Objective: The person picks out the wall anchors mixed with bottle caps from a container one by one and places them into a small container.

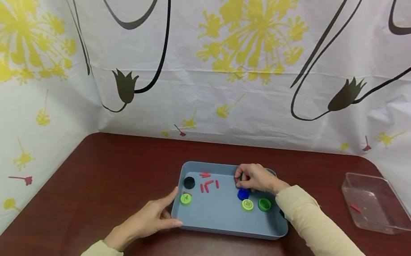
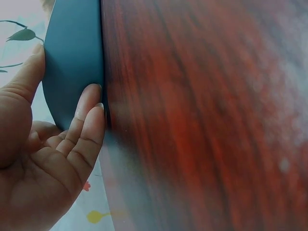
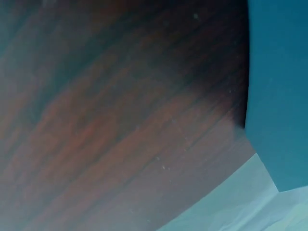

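A blue-grey tray (image 1: pixel 215 218) lies on the table. Inside are a black cap (image 1: pixel 189 183), a light green cap (image 1: pixel 186 199), a yellow-green cap (image 1: pixel 247 205), a green cap (image 1: pixel 264 204) and a blue cap (image 1: pixel 243 194). Several short red sticks (image 1: pixel 207 183) are scattered in its left half. At the tray's far right part, my right hand (image 1: pixel 258 177) pinches a red stick (image 1: pixel 237 180), partly hidden by the fingers. My left hand (image 1: pixel 151 216) rests against the tray's left front corner, its extended fingers (image 2: pixel 89 125) touching the outer wall.
A clear plastic box (image 1: pixel 376 204) with a red stick (image 1: pixel 355 208) inside stands at the right of the dark red-brown table (image 1: pixel 113 167). Patterned white sheets (image 1: pixel 179 87) hang behind and beside the table. The right wrist view shows only tray wall, table and sheet.
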### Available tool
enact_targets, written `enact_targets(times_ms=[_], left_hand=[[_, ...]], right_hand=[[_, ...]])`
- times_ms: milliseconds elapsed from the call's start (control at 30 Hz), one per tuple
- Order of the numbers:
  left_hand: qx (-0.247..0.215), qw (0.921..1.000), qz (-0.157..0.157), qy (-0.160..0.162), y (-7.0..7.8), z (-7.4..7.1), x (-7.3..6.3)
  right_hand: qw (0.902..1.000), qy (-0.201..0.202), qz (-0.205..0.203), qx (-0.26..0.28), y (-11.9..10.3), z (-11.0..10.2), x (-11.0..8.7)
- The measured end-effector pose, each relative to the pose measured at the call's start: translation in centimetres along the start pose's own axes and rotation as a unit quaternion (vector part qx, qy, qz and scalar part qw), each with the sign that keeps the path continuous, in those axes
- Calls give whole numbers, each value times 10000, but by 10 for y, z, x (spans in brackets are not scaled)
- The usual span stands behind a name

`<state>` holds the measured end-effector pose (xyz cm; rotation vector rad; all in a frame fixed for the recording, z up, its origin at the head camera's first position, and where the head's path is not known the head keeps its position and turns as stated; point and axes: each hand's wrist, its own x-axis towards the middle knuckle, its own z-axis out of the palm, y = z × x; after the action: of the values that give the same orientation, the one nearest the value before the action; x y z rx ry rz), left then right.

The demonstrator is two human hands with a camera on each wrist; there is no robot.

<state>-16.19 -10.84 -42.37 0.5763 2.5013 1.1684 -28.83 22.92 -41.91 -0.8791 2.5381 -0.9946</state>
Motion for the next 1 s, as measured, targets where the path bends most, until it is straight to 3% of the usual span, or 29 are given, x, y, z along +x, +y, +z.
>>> enact_targets(times_ms=[267,600,1000], left_hand=[[-58,10000,16,34,0,0,-1],[-101,9999,12,11,0,1,-1],[-69,10000,12,58,0,1,0]], right_hand=[[9984,350,-205,383,-1,0,-4],[9916,1212,-108,443,-6,-4,-13],[9596,2809,39,159,-20,-31,-41]])
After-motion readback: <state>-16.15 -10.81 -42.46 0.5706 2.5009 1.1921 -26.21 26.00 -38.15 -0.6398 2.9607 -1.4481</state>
